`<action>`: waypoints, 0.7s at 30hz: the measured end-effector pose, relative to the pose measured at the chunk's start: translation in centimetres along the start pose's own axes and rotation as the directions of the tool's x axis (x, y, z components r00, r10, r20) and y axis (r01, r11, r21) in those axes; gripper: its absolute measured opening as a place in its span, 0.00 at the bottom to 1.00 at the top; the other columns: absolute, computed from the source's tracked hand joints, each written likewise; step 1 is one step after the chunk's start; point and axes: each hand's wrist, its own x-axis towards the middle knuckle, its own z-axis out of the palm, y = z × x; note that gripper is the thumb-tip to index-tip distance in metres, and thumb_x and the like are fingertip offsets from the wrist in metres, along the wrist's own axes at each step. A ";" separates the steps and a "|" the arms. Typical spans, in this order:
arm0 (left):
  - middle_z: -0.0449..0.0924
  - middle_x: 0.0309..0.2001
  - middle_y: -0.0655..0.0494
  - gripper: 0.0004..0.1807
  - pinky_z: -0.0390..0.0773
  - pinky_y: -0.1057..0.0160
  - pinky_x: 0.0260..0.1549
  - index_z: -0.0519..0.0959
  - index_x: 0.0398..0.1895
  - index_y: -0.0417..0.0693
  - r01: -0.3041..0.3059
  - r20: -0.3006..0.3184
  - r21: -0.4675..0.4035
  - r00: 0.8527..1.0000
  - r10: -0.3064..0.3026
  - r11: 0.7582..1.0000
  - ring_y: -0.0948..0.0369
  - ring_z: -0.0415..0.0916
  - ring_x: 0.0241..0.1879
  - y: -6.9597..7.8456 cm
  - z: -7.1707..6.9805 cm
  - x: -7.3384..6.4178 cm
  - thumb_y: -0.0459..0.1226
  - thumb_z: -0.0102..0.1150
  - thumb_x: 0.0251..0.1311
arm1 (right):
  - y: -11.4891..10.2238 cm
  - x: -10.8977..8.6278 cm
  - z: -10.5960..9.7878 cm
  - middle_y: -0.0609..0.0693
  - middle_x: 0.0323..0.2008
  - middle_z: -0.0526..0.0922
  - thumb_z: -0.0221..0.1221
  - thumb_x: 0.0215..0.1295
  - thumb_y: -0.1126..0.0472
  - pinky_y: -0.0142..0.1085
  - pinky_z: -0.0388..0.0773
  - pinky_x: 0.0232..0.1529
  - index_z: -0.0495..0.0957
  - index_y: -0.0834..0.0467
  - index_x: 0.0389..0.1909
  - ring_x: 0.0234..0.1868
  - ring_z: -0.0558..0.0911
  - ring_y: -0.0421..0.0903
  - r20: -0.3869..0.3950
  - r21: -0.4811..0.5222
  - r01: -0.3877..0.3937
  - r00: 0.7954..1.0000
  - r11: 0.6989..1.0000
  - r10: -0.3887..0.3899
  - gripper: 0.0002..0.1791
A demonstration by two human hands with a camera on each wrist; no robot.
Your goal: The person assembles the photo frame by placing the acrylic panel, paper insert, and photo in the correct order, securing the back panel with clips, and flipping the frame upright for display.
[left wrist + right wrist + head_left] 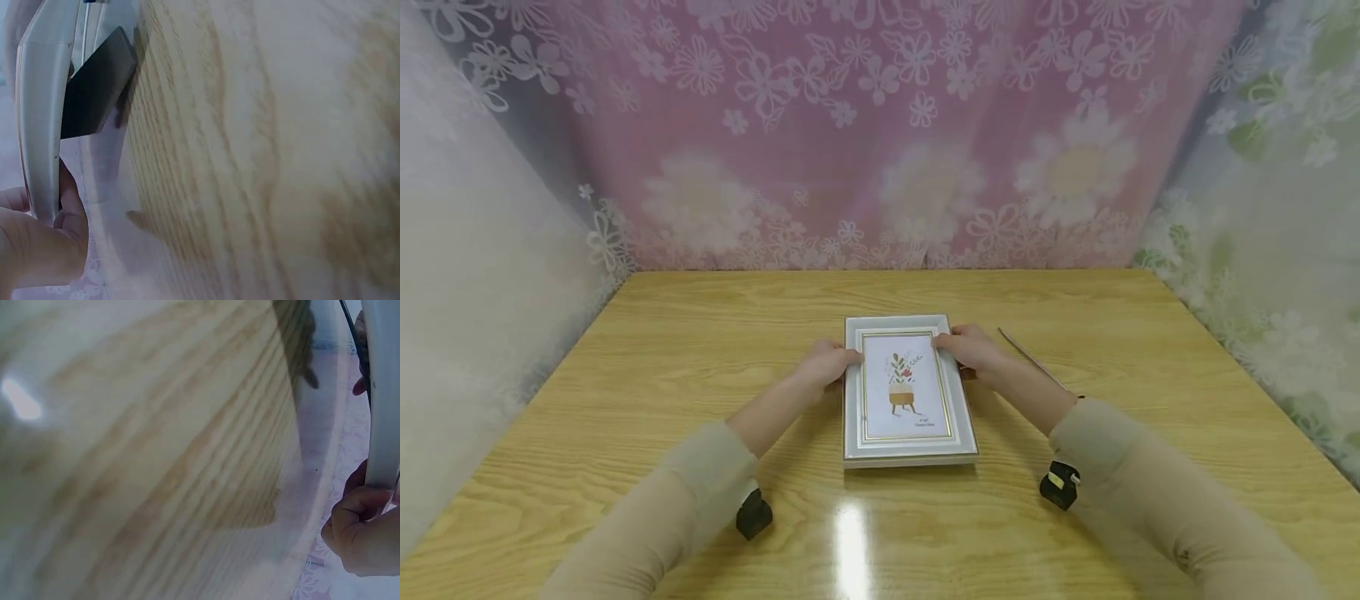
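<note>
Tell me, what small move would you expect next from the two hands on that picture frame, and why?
Probably a gentle lift of the far end, though that is a guess. The left hand and right hand each grip a side edge of the picture frame near its top. It lies face up on the wooden table, and the left wrist view shows a dark stand at its back.

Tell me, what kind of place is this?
Probably a small set-up work corner rather than a lived-in room: a wooden table closed in by flowery curtains, where both hands hold a picture frame.
</note>
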 end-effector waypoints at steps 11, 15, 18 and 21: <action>0.70 0.23 0.53 0.09 0.70 0.71 0.18 0.74 0.36 0.32 0.023 -0.023 0.123 1.000 -0.020 0.992 0.63 0.68 0.21 -0.9 -0.2 0.9 0.32 0.51 0.59 | 1.2 1.4 0.9 0.48 0.14 0.70 0.48 0.66 0.58 0.27 0.62 0.12 0.71 0.70 0.43 0.11 0.64 0.37 -0.038 -0.171 -0.044 0.999 0.984 0.038 0.17; 0.72 0.28 0.50 0.13 0.71 0.70 0.21 0.74 0.41 0.29 0.000 -0.043 0.178 0.999 0.008 0.984 0.61 0.69 0.25 -1.1 -0.3 1.3 0.33 0.51 0.59 | 1.3 1.7 0.9 0.49 0.15 0.70 0.51 0.64 0.56 0.27 0.66 0.14 0.73 0.69 0.39 0.13 0.67 0.39 -0.072 -0.271 -0.001 0.997 0.963 -0.020 0.17; 0.72 0.31 0.49 0.15 0.73 0.69 0.22 0.73 0.44 0.28 -0.026 -0.056 0.232 0.998 0.039 0.972 0.60 0.70 0.28 -1.2 -0.3 1.5 0.34 0.51 0.59 | 1.1 1.9 0.8 0.50 0.17 0.72 0.52 0.63 0.55 0.28 0.70 0.15 0.74 0.69 0.38 0.15 0.70 0.40 -0.093 -0.355 0.031 0.993 0.934 -0.069 0.18; 0.70 0.28 0.50 0.13 0.71 0.69 0.20 0.73 0.39 0.30 -0.049 -0.082 0.329 0.993 0.080 0.943 0.60 0.69 0.26 -1.1 -0.4 1.7 0.35 0.52 0.59 | 1.0 2.1 0.7 0.51 0.18 0.72 0.51 0.63 0.56 0.29 0.71 0.15 0.74 0.69 0.38 0.15 0.71 0.40 -0.100 -0.384 0.042 0.991 0.922 -0.086 0.17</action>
